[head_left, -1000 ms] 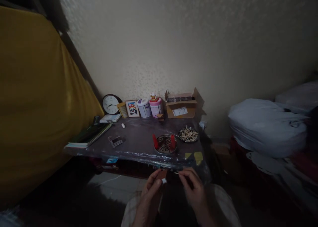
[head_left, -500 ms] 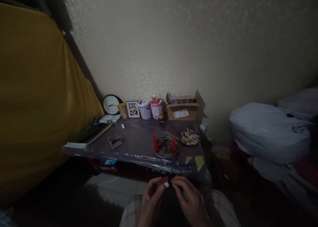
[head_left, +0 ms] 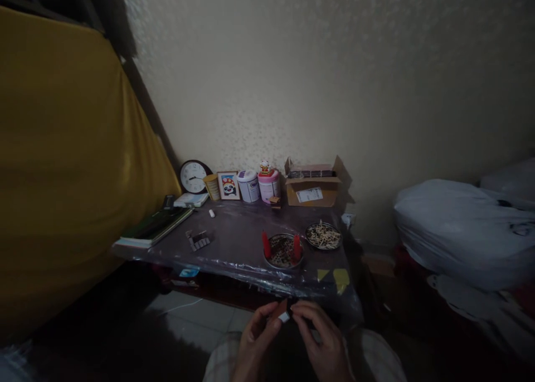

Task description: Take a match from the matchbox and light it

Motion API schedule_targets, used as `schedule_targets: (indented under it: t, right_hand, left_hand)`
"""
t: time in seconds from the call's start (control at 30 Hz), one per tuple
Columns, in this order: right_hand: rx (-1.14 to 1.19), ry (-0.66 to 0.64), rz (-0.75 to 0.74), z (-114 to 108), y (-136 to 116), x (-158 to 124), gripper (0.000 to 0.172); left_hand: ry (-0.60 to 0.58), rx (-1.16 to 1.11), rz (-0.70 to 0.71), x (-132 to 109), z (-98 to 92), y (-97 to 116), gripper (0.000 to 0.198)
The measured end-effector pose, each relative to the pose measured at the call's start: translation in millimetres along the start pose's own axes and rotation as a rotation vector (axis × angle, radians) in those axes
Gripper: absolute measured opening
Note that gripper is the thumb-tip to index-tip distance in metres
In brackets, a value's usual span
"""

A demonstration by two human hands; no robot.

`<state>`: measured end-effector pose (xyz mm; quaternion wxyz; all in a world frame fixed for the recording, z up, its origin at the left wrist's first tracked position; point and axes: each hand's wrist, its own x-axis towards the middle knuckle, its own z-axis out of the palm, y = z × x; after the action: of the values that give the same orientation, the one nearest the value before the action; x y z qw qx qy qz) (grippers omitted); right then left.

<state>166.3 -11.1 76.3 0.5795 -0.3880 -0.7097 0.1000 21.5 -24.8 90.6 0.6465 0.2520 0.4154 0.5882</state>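
Observation:
Above my lap, my left hand (head_left: 258,337) pinches a small matchbox (head_left: 283,314) between thumb and fingers. One brown side and a white end of it face up. Just to its right, my right hand (head_left: 321,338) has thumb and forefinger pressed together close to the box. Whatever those fingertips hold, if anything, is too dark and small to make out. Beyond the hands, on the low table (head_left: 238,234), a round metal tin (head_left: 282,266) with dark speckled contents holds two red candles (head_left: 266,245). A plate of loose matches (head_left: 324,236) lies to its right.
Yellow paper pieces (head_left: 341,279) lie at the table's front right edge. Small grey strips (head_left: 199,240) and a green book (head_left: 159,226) are on the left. A clock (head_left: 193,177), canisters (head_left: 249,188) and a cardboard box (head_left: 312,194) line the wall.
The matchbox is tipped more steeply in my left hand and sits slightly farther right. My right fingers remain close beside it. The whole view has shifted a little.

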Motion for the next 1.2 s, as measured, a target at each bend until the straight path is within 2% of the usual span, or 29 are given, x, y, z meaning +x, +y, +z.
schedule_targets:
  t: [0.27,0.53,0.7,0.83,0.93,1.1,1.2]
  right_hand:
    - [0.018,0.014,0.028,1,1,-2,0.009]
    - [-0.019,0.015,-0.021,-1,-1,3,0.012]
    - [-0.042,0.075,-0.067,-4,-3,9,0.012]
    - [-0.066,0.035,-0.073,-3,3,11,0.013]
    - [-0.091,0.05,-0.064,-4,7,14,0.014]
    - [-0.074,0.15,-0.077,-19,-10,16,0.019]
    - [-0.072,0.097,-0.14,-19,-10,13,0.026]
  left_hand:
    - [0.0,-0.03,-0.019,-5,4.2,5,0.028]
    - [-0.021,-0.057,-0.027,-6,6.4,7,0.02]
    - [-0.046,-0.047,0.017,0,4.1,3,0.02]
    - [-0.085,-0.047,0.037,0,6.1,4,0.021]
    - [-0.06,-0.028,0.04,-2,9.6,7,0.021]
    - [-0.061,-0.014,0.027,-3,15.2,11,0.02]
    - [-0.069,-0.038,0.018,-2,17.4,13,0.019]
